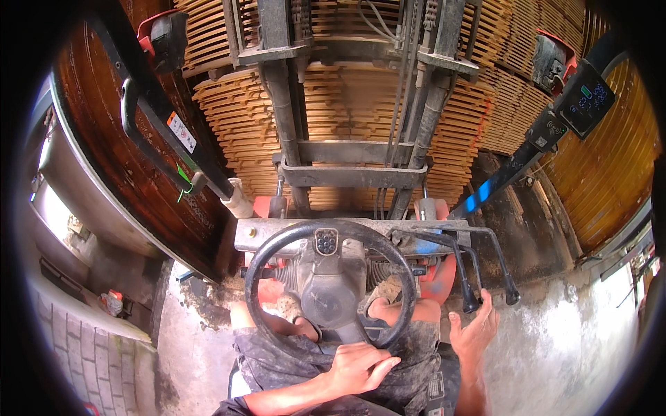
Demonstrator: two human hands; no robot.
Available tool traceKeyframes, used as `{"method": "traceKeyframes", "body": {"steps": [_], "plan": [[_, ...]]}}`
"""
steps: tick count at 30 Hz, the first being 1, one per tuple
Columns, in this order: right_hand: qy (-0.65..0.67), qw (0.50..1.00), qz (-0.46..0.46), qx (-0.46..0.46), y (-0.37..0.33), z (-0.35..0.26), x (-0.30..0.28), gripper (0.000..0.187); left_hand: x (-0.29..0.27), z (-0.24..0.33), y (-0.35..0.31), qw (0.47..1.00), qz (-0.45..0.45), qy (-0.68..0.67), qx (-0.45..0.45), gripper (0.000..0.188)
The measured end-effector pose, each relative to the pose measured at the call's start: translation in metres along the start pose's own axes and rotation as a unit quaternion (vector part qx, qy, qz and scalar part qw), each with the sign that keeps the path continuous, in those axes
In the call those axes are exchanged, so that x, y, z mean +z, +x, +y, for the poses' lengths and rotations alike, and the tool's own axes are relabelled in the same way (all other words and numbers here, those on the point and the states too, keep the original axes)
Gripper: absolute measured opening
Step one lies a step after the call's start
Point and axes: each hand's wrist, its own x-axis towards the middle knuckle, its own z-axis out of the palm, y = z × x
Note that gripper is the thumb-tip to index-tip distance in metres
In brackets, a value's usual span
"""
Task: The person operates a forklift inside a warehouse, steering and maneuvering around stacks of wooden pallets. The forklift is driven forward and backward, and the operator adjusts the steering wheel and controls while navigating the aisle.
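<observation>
Left grip (362,369): at the lower rim of the steering wheel (252,284), fingers curled; cannot tell whether it closes around the rim or just rests there. Wheel lies directly ahead of this grip.

Right grip (476,329): thumb and fingers spread, just below three bent levers. Fingertips meet the lower end of the middle lever (476,269); contact unclear. Left black knob (470,300) and right black knob (512,294) flank the fingers.

Beyond: dark metal mast (283,111), stacked wooden slats (239,132).
</observation>
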Motion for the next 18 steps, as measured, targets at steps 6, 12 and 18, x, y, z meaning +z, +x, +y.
{"method": "traceKeyframes", "body": {"steps": [6,12,18], "plan": [[0.001,0.999,-0.036,-0.039,0.054,0.001,-0.012,0.074,0.000,0.000,0.000,0.999,-0.027,0.017,0.019,0.015],[0.011,0.999,0.027,-0.030,0.025,0.002,-0.006,0.071,0.004,0.005,0.000,1.000,-0.007,0.030,0.003,0.016],[0.023,0.998,0.064,-0.014,-0.034,0.017,0.006,0.081,0.010,0.009,0.000,0.999,0.016,0.029,0.016,0.017]]}}
